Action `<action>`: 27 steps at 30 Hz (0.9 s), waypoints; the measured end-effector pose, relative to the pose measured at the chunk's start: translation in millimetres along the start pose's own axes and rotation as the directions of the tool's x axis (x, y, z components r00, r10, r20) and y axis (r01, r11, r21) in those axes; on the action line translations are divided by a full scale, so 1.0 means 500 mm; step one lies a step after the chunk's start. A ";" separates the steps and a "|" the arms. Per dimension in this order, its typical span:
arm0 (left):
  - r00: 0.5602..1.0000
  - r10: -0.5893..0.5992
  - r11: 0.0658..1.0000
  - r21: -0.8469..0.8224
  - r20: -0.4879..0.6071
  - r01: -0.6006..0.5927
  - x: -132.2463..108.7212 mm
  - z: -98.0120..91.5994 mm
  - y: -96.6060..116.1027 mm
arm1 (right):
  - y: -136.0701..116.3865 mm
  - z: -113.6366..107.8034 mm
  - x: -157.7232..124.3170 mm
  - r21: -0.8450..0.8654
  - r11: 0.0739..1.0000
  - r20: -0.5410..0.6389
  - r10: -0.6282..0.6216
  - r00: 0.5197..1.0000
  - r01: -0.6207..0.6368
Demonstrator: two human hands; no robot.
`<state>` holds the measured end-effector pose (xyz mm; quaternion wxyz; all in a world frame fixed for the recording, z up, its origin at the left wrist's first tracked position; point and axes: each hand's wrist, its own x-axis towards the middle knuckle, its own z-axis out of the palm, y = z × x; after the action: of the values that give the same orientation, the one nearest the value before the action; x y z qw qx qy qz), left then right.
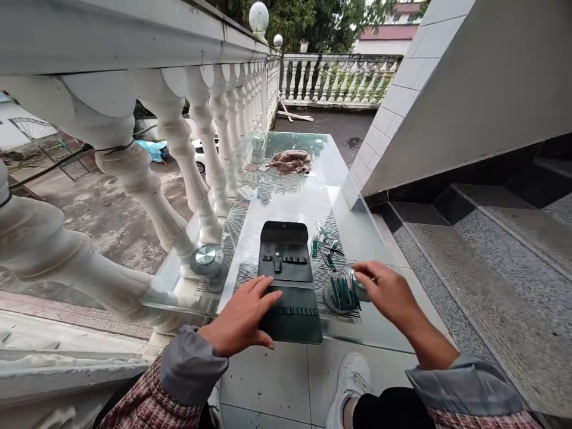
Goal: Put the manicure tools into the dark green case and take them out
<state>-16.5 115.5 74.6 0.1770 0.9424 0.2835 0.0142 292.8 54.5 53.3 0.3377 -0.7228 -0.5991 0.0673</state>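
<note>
A dark green folding manicure case [288, 326] lies unfolded on the glass table, its elastic loops appearing unfilled. My left hand [245, 313] is spread over the case's lower left side, with thumb and fingers apart and nothing held. To the right of the case is a pile of green-handled metal grooming tools [343, 289]. At that pile's right edge, my right hand [389, 292] has its thumb and forefinger brought together; what is between the tips cannot be made out. Farther back lie several loose nail clippers and small tools [328, 245].
The glass table [308, 196] carries a crumpled brown cloth [290, 161] at its far end and a paper slip [246, 192] on the left. White balusters [167, 149] line the left side. Stone steps [469, 256] rise at right. My shoe [353, 381] is below.
</note>
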 end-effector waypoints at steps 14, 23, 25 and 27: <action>0.998 -0.021 0.990 0.136 -0.059 0.028 0.019 0.044 -0.012 | 0.020 0.019 -0.106 -0.466 0.850 0.033 -0.261 0.965 0.246; 0.997 -0.030 0.993 0.112 -0.065 0.037 0.019 0.042 -0.011 | 0.006 0.041 -0.136 -0.594 0.744 0.133 -0.285 0.949 0.306; 0.998 -0.039 0.995 0.091 -0.058 0.044 0.016 0.035 -0.011 | 0.004 0.039 -0.140 -0.605 0.729 0.132 -0.304 0.943 0.320; 0.998 -0.045 0.996 0.073 -0.048 0.048 0.014 0.028 -0.011 | -0.001 0.037 -0.147 -0.600 0.728 0.123 -0.326 0.937 0.332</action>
<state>-11.9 118.9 58.8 0.1355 0.9409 0.3098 0.0214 262.8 -4.7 16.9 0.0894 -0.6747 -0.7081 -0.1878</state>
